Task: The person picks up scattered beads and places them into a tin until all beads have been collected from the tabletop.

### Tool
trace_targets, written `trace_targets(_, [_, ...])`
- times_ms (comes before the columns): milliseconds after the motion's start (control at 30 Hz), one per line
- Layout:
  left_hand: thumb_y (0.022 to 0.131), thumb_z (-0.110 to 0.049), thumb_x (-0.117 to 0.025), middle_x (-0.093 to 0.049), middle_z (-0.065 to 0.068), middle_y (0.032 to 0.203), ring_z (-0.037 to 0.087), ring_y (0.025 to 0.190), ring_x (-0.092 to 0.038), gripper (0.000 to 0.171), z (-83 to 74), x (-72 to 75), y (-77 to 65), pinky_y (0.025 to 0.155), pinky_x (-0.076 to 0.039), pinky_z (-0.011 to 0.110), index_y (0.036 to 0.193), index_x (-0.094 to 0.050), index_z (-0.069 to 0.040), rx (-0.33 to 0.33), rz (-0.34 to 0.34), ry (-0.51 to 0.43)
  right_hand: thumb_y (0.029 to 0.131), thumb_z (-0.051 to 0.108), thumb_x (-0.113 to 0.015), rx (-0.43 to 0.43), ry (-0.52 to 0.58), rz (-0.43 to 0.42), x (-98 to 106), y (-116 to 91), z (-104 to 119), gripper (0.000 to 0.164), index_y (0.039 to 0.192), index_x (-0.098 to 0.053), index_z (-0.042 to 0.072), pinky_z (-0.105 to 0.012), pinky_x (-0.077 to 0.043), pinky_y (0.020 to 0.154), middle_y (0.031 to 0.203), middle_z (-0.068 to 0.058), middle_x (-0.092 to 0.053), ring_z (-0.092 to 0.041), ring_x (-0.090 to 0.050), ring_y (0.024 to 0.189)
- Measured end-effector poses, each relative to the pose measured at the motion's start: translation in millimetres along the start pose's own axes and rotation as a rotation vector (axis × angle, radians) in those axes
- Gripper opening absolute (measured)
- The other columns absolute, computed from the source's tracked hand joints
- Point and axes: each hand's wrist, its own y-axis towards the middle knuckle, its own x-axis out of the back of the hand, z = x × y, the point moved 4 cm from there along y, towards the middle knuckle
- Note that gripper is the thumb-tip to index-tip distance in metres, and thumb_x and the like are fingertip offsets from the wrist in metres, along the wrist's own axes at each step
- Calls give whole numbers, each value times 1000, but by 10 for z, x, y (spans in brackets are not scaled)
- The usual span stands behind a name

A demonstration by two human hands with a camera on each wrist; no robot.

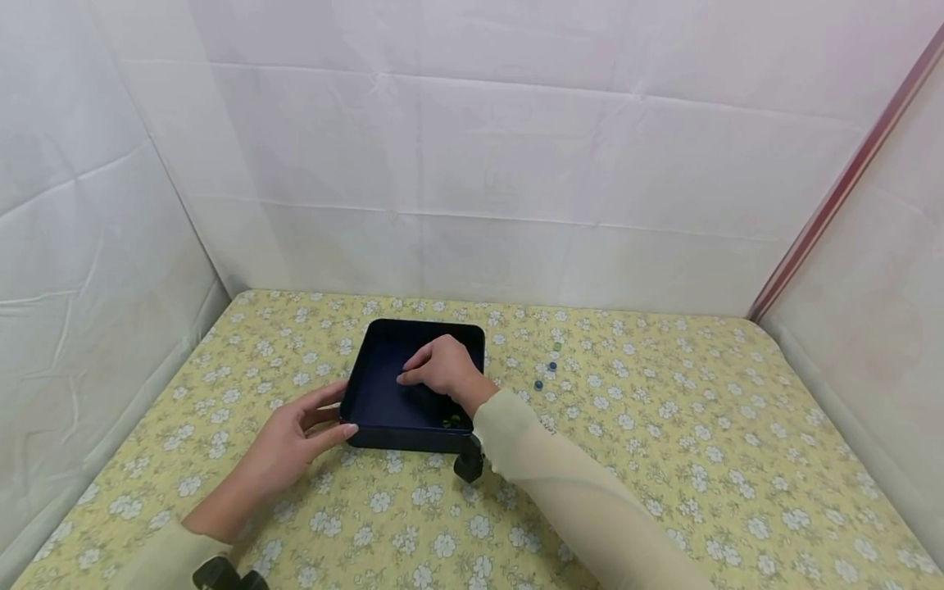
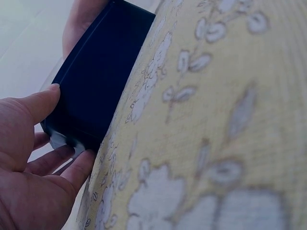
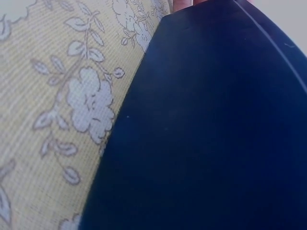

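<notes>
A square dark blue tray [image 1: 372,436] with raised walls lies on the table. My left hand [image 1: 291,438] holds its near left corner, thumb on the front wall and fingers along the left side; the left wrist view shows the thumb [image 2: 45,100] against the tray wall [image 2: 105,67]. Over the tray's floor, my right hand [image 1: 442,369] pinches a small dark blue piece [image 1: 401,374] between thumb and forefinger, mostly hidden by the fingertips. Small green glassy pieces [image 1: 451,421] lie in the near right corner. The right wrist view shows mainly the tray's outer wall [image 3: 201,120].
Right of the tray, two small round blue pieces [image 1: 552,366] and a pale green one [image 1: 557,347] lie in a loose row on the yellow flowered tablecloth [image 1: 701,459]. White cloth walls [image 1: 479,164] close off the back and both sides.
</notes>
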Motion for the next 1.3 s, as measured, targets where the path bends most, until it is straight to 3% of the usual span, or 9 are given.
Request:
trace_targets(267, [97, -40, -71, -44, 18, 159, 41, 138, -52, 75, 7, 1, 1, 94, -59, 27, 160, -38, -17, 0, 1, 4, 87, 23, -85, -13, -13, -5, 2, -4, 10, 7, 92, -85, 19, -37, -62, 88, 121, -2, -73, -24, -66, 116])
trace_targets(833, [97, -40, -71, -44, 18, 159, 41, 139, -52, 75, -4, 5, -2, 95, -60, 28, 160, -38, -17, 9, -1, 6, 88, 26, -84, 18, 1, -27, 31, -56, 48, 10, 96, -84, 20, -32, -61, 78, 117, 0, -74, -20, -69, 105])
trace_targets(1300, [98, -39, -71, -44, 19, 158, 42, 139, -51, 74, -3, 0, 5, 96, -60, 31, 160, -37, -18, 12, 0, 11, 89, 29, -83, 127, 46, -6, 92, -188, 132, 13, 100, -84, 23, -30, -60, 78, 111, 3, -74, -13, -67, 93])
